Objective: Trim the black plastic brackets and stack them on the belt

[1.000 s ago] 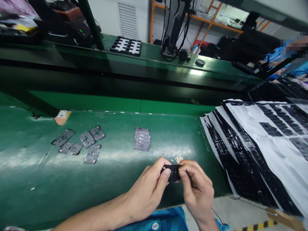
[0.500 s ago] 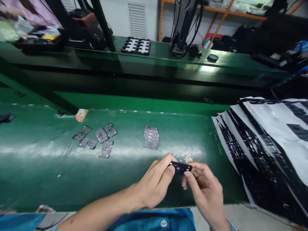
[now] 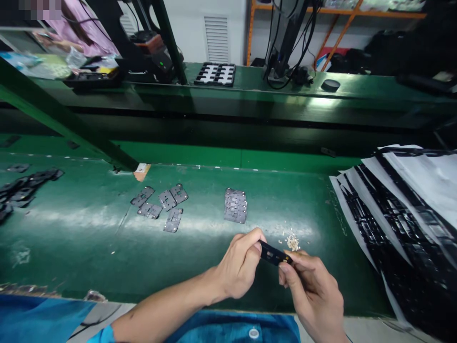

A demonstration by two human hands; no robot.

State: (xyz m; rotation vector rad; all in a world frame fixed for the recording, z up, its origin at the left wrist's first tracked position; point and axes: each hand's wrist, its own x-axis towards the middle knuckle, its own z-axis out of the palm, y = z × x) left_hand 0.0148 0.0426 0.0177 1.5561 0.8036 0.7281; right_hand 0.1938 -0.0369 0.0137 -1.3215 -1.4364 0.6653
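Observation:
Between my two hands is a small flat black plastic plate [image 3: 272, 254], tilted, with gold spots near its right end. My left hand [image 3: 240, 264] is closed, pinching its left end between thumb and fingers. The thumb and fingertips of my right hand [image 3: 311, 285] press on its right end. Just beyond my right hand lies a small pile of tiny pale pieces [image 3: 293, 242] on the green bench [image 3: 200, 267]. Farther back stands an overlapping row of similar dark plates [image 3: 235, 206]. More loose dark plates [image 3: 173, 220] lie left of it.
Stacked black trays with white sheets [image 3: 385, 228] fill the right side. Dark parts [image 3: 28, 188] are heaped at far left. A green post [image 3: 82, 124] slants across the left. On the back shelf are a black-and-white tray [image 3: 215, 75] and a round black object [image 3: 330, 85]. Another person [image 3: 89, 28] sits beyond.
The view has shifted left, bringing the heap of dark parts into sight. Both hands keep hold of the black plate, which now slopes more steeply down to the right.

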